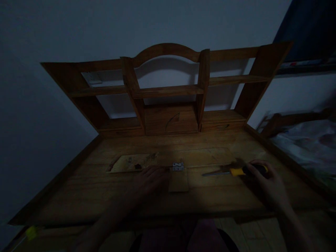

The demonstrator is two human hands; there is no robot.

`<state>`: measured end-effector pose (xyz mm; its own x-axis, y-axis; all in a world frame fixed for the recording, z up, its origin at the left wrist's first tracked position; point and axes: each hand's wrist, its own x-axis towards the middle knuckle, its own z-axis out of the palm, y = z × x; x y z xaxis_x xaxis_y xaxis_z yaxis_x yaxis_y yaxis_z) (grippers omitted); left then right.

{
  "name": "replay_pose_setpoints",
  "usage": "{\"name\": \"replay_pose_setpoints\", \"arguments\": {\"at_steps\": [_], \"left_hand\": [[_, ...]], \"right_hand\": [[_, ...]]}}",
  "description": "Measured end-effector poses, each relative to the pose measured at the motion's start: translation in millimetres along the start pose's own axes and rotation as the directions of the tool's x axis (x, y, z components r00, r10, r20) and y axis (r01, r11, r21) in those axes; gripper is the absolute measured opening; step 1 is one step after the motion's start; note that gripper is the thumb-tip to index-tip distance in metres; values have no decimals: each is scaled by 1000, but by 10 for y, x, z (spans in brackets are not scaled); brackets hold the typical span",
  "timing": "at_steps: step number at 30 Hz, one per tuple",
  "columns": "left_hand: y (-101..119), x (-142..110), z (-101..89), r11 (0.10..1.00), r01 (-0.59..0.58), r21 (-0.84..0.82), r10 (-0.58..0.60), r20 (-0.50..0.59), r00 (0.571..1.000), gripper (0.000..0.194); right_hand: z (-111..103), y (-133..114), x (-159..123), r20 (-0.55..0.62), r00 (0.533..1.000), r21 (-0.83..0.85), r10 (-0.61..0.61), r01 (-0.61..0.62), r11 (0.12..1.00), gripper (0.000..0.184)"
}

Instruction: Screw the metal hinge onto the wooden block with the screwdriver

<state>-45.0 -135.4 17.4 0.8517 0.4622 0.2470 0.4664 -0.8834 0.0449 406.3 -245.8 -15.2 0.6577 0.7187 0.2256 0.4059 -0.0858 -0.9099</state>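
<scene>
My right hand (pixel 267 180) is closed around the black and yellow handle of a screwdriver (pixel 237 171), its metal shaft pointing left just over the desk top. My left hand (pixel 151 180) lies low on the wood with its fingers stretched toward a small metal hinge (pixel 177 166); the room is dim and I cannot make out anything in its grasp. The hinge sits across the seam between a small wooden block (pixel 179 182) and a long thin board (pixel 204 156) behind it. The screwdriver tip is to the right of the hinge, apart from it.
A wooden desk (pixel 86 185) spans the view, with a shelf unit (pixel 168 91) along its back against the wall. A rough-edged, stained wood piece (pixel 133 162) lies left of the hinge. A bed with bedding (pixel 309 140) stands at the right.
</scene>
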Motion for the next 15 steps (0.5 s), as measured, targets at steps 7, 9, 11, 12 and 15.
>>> {"name": "replay_pose_setpoints", "arguments": {"at_steps": [7, 9, 11, 12, 15], "left_hand": [[-441, 95, -71, 963, 260, -72, -262, -32, 964, 66], [-600, 192, -35, 956, 263, -128, -265, 1, 964, 80], [-713, 288, 33, 955, 248, -164, -247, 31, 969, 87], [-745, 330, 75, 955, 239, -177, -235, 42, 971, 88], [-763, 419, 201, 949, 223, -223, -217, 49, 975, 87]], "right_hand": [[-373, 257, 60, 385, 923, -226, -23, 118, 967, 49], [-484, 338, 19, 450, 892, -265, -23, 158, 951, 48], [-559, 356, -60, 477, 877, -267, -56, 206, 941, 48], [-586, 347, -106, 494, 866, -262, -78, 234, 936, 47], [-666, 313, -223, 527, 838, -261, -142, 318, 911, 46]]}}
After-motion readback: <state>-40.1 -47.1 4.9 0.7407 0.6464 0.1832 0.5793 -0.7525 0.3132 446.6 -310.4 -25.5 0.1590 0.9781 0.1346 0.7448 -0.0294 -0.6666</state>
